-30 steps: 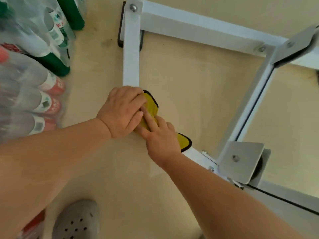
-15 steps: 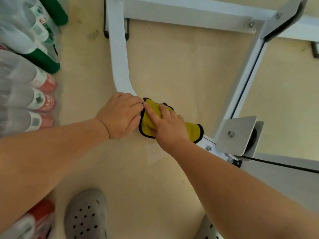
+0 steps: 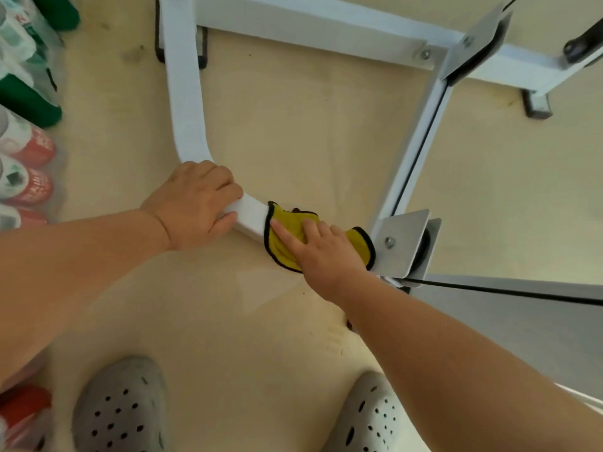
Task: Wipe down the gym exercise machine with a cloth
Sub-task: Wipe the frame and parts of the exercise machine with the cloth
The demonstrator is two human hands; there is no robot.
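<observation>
The exercise machine's white metal frame (image 3: 182, 93) runs down the floor, bends, and continues right toward a grey pulley bracket (image 3: 403, 243). A yellow cloth with black edging (image 3: 287, 230) lies draped over the bar just past the bend. My right hand (image 3: 321, 252) presses the cloth against the bar, fingers stretched over it, right beside the bracket. My left hand (image 3: 199, 203) grips the bar at the bend, fingers curled over its top and thumb below. A short bare stretch of bar separates the two hands.
Shrink-wrapped bottles with red and green labels (image 3: 23, 148) line the left edge. A black cable (image 3: 489, 290) runs right from the bracket. A second white bar (image 3: 326, 27) crosses the top. My grey clogs (image 3: 120, 409) stand on the beige floor below.
My right hand has slid the cloth along the bar to the right, away from my left hand and up to the pulley bracket. My left hand stays at the bend.
</observation>
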